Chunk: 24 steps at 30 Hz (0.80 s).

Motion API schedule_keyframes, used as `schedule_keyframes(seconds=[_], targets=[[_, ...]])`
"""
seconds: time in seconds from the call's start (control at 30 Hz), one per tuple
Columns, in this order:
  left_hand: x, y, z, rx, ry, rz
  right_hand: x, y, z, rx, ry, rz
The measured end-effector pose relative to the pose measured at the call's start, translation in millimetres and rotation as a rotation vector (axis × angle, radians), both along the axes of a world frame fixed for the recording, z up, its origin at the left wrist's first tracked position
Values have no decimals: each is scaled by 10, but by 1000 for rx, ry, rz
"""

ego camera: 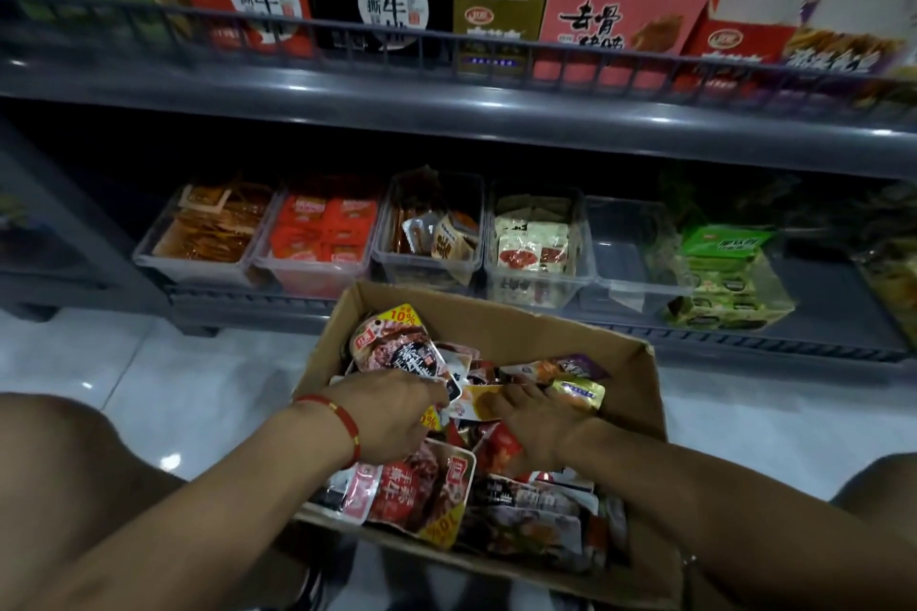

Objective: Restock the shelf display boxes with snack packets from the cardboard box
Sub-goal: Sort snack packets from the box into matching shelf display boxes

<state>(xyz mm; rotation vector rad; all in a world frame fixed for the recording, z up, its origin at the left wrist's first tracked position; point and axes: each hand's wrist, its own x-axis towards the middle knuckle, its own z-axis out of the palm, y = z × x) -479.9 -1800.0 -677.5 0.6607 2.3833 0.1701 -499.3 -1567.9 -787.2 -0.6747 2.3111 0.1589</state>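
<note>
Snack packets, glossy foil pouches in red, black, purple and gold, fill the open brown cardboard box that sits on the pale tiled floor between your knees, just in front of the grey shelf unit. Your left hand, with a red cord bracelet at the wrist, reaches into the pile with fingers curled around a few packets near the middle of the box. Your right hand lies palm down on the pile beside it, fingers pinching an orange-and-white packet. On the lower shelf stands a row of clear plastic bins, most holding packets; the one second from the right shows only its bare floor. Printed cardboard display boxes line the upper shelf behind a grey rail.
</note>
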Motion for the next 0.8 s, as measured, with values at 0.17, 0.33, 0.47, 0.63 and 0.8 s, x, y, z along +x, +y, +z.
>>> schedule_keyframes(seconds=[0.17, 0.33, 0.47, 0.63, 0.8], targets=[[-13, -7, -39, -28, -24, -26, -1, -46, -34, -2, 77, 45], [-38, 11, -32, -38, -36, -32, -48, 3, 55, -161, 124, -95], [-49, 38, 22, -19, -12, 41, -165, 65, 330, -264, 91, -279], [-94, 113, 67, 203, 17, 363, -317, 231, 903, -510, -183, -497], [-64, 204, 64, 582, -311, 722, -175, 300, 1363, -977, -474, -823]])
